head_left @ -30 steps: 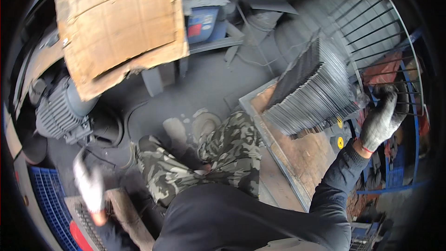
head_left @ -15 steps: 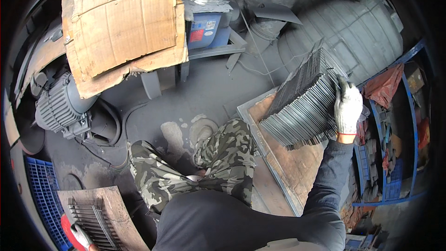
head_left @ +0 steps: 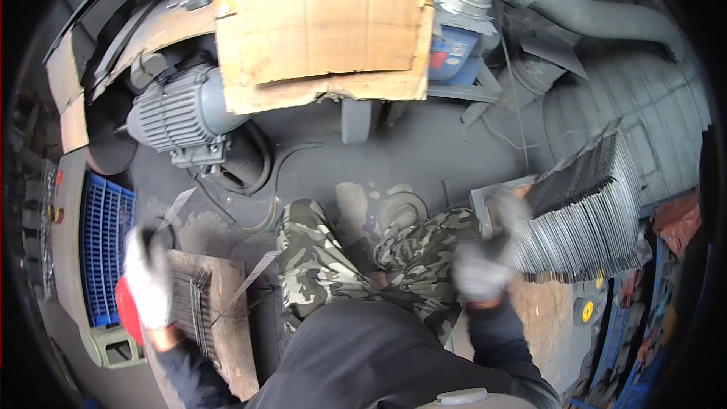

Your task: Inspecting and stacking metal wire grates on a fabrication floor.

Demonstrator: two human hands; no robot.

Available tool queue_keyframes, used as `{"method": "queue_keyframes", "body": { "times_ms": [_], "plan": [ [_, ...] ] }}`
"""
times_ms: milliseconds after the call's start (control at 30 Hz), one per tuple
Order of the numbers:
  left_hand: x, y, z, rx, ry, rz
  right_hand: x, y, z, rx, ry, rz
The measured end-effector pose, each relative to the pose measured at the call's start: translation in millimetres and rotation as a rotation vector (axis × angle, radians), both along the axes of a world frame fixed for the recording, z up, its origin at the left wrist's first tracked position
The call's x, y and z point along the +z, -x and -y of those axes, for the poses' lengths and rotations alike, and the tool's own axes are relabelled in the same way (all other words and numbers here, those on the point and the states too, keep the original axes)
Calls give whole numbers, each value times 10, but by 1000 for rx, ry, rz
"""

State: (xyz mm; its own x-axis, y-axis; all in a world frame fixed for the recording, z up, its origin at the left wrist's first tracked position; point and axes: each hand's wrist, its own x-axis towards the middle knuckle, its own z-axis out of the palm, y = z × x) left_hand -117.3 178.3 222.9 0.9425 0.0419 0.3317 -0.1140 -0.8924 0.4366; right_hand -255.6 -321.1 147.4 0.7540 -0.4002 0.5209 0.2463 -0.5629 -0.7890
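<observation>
My left hand [head_left: 151, 280], in a white glove with dark fingertips, is raised at the left, blurred. A thin grey metal strip [head_left: 179, 207] sticks out from its fingertips, apparently pinched there. Beneath it, a board [head_left: 235, 356] carries several dark thin bars [head_left: 198, 310], and a red round object [head_left: 129, 310] shows beside the wrist. My right hand [head_left: 485, 261], gloved too, is smeared by motion near my knee; whether it holds anything cannot be made out. To its right a leaning stack of thin metal plates [head_left: 583, 220] stands on a wooden-topped surface [head_left: 541, 310].
Cardboard [head_left: 326, 30] covers something ahead, with a grey motor [head_left: 178, 110] to its left. A blue plastic crate [head_left: 110, 250] stands at the left. Ahead right, a grey duct hose [head_left: 575, 7] runs above a large grey ribbed drum [head_left: 628, 121]. Blue shelving [head_left: 606, 348] is at the right.
My right hand has left the stack's right side and moved left toward my knee. My left hand has risen off the board with a strip at its fingertips. The view has swung left.
</observation>
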Motion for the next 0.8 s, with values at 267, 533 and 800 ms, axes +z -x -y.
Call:
{"method": "queue_keyframes", "body": {
  "times_ms": [267,533,800],
  "plan": [
    [-478,-750,1870,-435,-7,461,-572,-1314,-996,464,-938,-469],
    [-1905,-947,2454,-487,1267,-873,-1134,-1232,229,122,-948,-464],
    [-2091,-953,2174,-231,1316,-754,-974,-1673,-116,194,-929,-646]
  ]
}}
